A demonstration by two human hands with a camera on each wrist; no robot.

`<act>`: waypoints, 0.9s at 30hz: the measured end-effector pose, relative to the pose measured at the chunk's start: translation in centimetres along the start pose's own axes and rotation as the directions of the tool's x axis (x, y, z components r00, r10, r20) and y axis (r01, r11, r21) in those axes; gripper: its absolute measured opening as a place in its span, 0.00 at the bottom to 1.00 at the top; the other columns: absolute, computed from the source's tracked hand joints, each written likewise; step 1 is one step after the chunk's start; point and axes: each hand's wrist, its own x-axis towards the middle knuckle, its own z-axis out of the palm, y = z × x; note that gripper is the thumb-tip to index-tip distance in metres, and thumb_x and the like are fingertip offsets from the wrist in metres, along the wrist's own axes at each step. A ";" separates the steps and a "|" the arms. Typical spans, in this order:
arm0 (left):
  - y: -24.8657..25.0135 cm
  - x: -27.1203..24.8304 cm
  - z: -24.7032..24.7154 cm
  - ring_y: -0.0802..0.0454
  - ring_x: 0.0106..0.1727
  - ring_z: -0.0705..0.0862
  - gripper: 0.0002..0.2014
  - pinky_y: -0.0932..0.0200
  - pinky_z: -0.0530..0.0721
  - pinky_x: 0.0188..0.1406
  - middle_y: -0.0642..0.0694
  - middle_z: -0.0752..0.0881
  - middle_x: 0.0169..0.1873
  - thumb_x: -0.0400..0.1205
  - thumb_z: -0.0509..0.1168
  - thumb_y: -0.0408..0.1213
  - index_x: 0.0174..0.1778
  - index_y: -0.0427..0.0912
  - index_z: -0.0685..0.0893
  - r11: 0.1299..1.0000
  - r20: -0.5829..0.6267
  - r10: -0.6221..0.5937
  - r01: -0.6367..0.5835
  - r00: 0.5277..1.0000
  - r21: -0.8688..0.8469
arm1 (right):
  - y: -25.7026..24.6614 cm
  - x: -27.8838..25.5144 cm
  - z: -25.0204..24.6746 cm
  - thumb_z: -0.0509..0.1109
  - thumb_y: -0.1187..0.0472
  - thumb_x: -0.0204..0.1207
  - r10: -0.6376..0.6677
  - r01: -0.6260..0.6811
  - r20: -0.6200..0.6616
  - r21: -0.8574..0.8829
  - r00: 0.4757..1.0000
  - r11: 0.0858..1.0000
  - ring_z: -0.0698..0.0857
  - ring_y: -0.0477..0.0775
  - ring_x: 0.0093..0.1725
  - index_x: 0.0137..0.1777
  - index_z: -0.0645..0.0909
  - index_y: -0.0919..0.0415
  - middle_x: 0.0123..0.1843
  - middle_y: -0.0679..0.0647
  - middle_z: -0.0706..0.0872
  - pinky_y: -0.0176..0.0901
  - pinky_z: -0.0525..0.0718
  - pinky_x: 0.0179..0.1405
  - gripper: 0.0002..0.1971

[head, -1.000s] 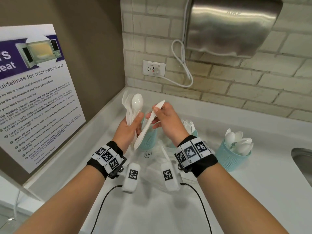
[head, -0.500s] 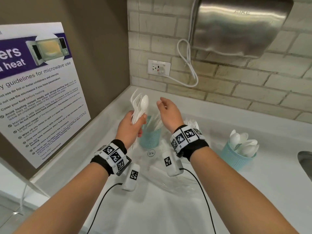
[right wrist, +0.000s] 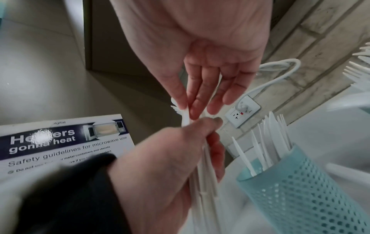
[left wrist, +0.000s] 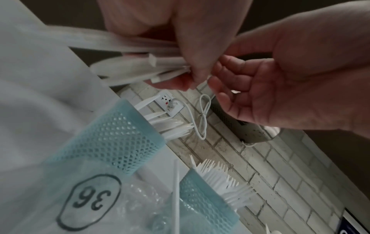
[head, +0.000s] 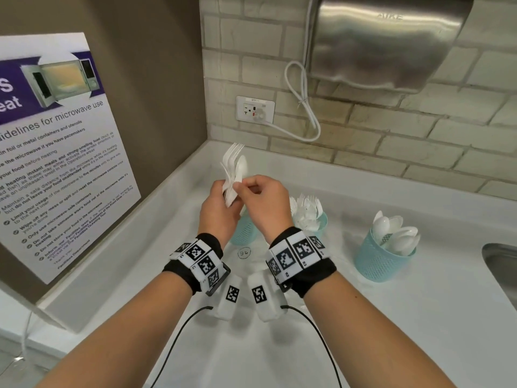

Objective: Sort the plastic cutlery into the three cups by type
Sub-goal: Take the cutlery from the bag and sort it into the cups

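Back at the bundle now, right hand [head: 268,203], after hovering spread and empty just right of it half a second ago; thumb and forefinger pinching one white piece [right wrist: 185,117] near the top of the fan, remaining fingers loosely extended. Left hand [head: 221,211] curled around the handles of the mixed cutlery bundle [head: 233,170], held upright at frame centre, fork tines and one spoon bowl showing above the fist. Which type the pinched piece is: cannot tell, too blurred and overlapped. Directly below the two hands, mostly hidden in the head view, teal mesh cup [left wrist: 112,136] with knives [right wrist: 268,142] standing in it. Just right of the right wrist, second teal cup [head: 321,222] packed with forks [head: 306,210]. Farther right, well apart, third teal cup [head: 383,261] full of spoons [head: 397,233]. All three cups on the white counter [head: 419,317], with a circled number marking [left wrist: 89,201] near the knife cup and crumpled clear plastic wrap [left wrist: 144,205] beside it. Upper right, steel hand dryer [head: 391,40] on the brick wall; wall socket [head: 254,109] centre top; microwave guidelines poster [head: 56,152] at left.
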 end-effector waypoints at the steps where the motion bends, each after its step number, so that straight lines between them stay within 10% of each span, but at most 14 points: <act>1: -0.1 0.0 0.1 0.51 0.34 0.82 0.10 0.59 0.78 0.32 0.49 0.84 0.37 0.82 0.65 0.39 0.57 0.45 0.75 1.000 0.015 -0.009 0.009 1.000 -0.028 | -0.1 0.0 -0.2 0.71 0.55 0.76 -0.004 0.005 -0.008 0.013 1.000 1.000 0.87 0.48 0.43 0.44 0.85 0.56 0.42 0.50 0.90 0.43 0.85 0.49 0.06; 10: -0.3 -0.2 -0.7 0.65 0.42 0.81 0.07 0.71 0.76 0.41 0.57 0.84 0.42 0.83 0.64 0.42 0.55 0.49 0.75 0.997 0.089 0.049 -0.043 0.995 -0.070 | -4.7 0.0 -3.9 0.54 0.55 0.87 -0.275 0.337 -0.236 0.290 0.932 0.896 0.78 0.44 0.32 0.55 0.71 0.51 0.31 0.47 0.75 0.42 0.81 0.38 0.05; 17: 0.1 -0.5 -1.0 0.74 0.40 0.83 0.14 0.75 0.77 0.37 0.59 0.86 0.44 0.79 0.69 0.47 0.59 0.54 0.78 0.984 0.155 0.048 -0.019 0.987 -0.180 | -1.2 0.8 -3.0 0.75 0.52 0.72 -0.067 0.066 0.004 0.156 0.998 0.986 0.82 0.45 0.49 0.49 0.83 0.50 0.53 0.54 0.82 0.32 0.76 0.47 0.08; 27: 0.3 -1.1 -0.6 0.60 0.26 0.72 0.21 0.62 0.71 0.27 0.53 0.78 0.32 0.82 0.54 0.59 0.50 0.46 0.82 0.942 0.200 -0.033 0.097 0.979 -0.322 | -0.3 0.8 -3.6 0.76 0.61 0.71 0.022 -0.017 -0.018 0.233 1.000 0.972 0.83 0.39 0.41 0.46 0.84 0.58 0.41 0.44 0.85 0.18 0.76 0.38 0.06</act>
